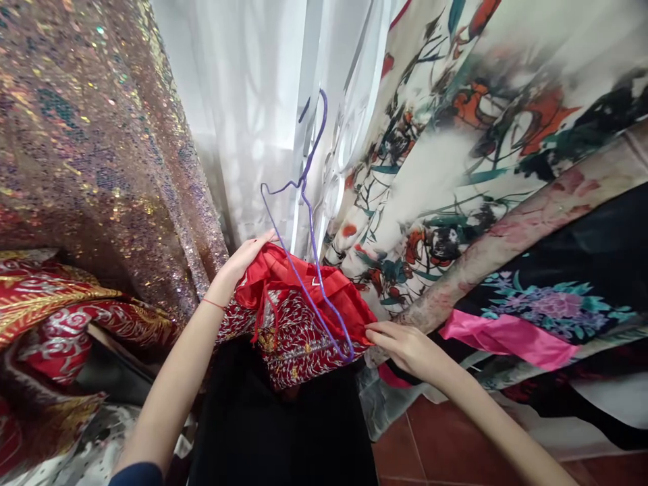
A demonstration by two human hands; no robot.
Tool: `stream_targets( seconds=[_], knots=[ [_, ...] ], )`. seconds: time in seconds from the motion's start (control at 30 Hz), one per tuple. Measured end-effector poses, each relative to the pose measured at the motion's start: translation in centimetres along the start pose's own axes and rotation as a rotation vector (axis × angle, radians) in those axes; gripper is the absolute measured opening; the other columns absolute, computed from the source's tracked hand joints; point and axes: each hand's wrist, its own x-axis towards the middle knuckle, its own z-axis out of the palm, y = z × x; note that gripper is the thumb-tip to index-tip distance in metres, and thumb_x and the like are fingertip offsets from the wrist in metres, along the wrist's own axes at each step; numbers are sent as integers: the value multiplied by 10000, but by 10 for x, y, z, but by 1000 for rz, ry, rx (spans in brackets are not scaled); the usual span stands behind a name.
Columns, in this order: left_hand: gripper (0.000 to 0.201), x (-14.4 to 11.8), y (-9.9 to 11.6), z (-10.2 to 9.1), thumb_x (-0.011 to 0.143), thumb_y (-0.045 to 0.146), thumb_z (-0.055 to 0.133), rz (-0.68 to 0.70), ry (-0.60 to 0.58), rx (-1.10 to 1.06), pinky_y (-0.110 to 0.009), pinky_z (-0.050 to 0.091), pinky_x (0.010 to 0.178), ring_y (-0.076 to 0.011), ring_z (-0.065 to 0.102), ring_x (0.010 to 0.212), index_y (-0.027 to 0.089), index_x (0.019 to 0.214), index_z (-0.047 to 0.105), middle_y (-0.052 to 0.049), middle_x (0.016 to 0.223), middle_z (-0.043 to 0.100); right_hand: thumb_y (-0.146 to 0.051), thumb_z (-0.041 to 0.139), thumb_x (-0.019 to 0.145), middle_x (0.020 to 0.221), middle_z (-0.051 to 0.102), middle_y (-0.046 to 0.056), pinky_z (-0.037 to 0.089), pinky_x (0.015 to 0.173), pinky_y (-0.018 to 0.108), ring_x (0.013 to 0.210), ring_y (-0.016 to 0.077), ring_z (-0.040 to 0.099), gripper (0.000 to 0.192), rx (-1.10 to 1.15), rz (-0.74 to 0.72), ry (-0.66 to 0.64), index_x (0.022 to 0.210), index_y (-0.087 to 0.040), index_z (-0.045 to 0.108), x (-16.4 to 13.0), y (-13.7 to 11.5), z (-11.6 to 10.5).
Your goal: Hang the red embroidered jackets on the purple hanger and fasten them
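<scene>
A red patterned garment (pixel 298 331) with a shiny red lining lies across my lap. My left hand (pixel 250 255) is at its upper left edge, closed on the red cloth, with some fingertips hidden by the fabric. At the right edge, my right hand (pixel 402 344) pinches the cloth between thumb and fingers. A purple clothes hanger (pixel 310 229) stands tilted over the garment. Its hook points up and away from me, and its lower corner rests over the right side of the cloth. Neither hand touches the hanger.
Sequinned fabric (pixel 101 148) hangs on the left, above red and gold cloth (pixel 75 310). White curtains (pixel 237 101) are ahead. Floral fabric (pixel 455 135) and dark embroidered cloth (pixel 597 256) with a pink strip (pixel 511 341) fill the right. Red tiles (pixel 445 439) cover the floor.
</scene>
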Motion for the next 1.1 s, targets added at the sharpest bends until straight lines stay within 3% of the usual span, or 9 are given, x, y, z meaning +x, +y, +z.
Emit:
stream_targets(
  seconds=[0.1,0.3,0.5,0.67,0.8,0.93,1.03,1.1],
  knots=[
    [561,5,-2,7,776,586,711,28,35,42,-329,549,710,-211,690,661,151,1128,761,-60,709,747,-20,377,907,997,742,110,603,684,280,797,187,733,340,-40,-16,24,1031,-159,662,3,-5,-2],
    [333,3,-14,0,748,396,716,291,158,102,-274,511,860,-198,689,949,187,990,809,-74,1109,771,-20,373,908,888,723,101,602,657,274,794,197,726,320,-48,-55,82,992,-144,655,8,-8,-14],
    [321,-21,-33,-16,748,417,728,482,341,102,-308,512,889,-200,683,904,194,963,809,-58,1021,785,-70,399,938,1027,748,118,619,835,303,1067,219,714,307,-44,-45,157,1047,-183,663,15,4,-34],
    [224,-40,-37,-17,794,386,691,660,415,212,-330,514,947,-204,704,930,204,858,804,-44,929,790,-105,405,967,1010,757,99,607,741,263,916,186,742,296,-109,20,194,1067,-199,668,26,21,-58],
    [204,-53,-39,-6,817,362,675,684,392,266,-324,533,915,-193,713,885,200,832,798,-43,890,790,-123,464,962,1021,761,76,567,664,229,798,156,735,255,-127,83,285,1066,-209,681,41,38,-74],
    [225,-65,-48,12,852,375,662,682,416,259,-318,540,905,-189,715,888,192,860,792,-53,910,785,-117,490,954,991,745,59,525,641,237,785,153,708,247,-87,134,525,1090,-224,667,72,36,-85],
    [237,-70,-57,22,868,389,654,663,420,231,-314,539,908,-188,712,896,191,867,783,-52,912,778,-115,464,951,979,718,57,539,746,287,860,171,690,263,54,172,714,1060,-249,663,102,24,-85],
    [242,-71,-61,25,874,397,647,653,418,217,-310,536,909,-185,709,889,192,847,774,-45,891,772,-128,446,948,1071,696,79,542,844,342,971,193,677,257,195,160,692,1030,-246,659,121,19,-78]
  ],
)
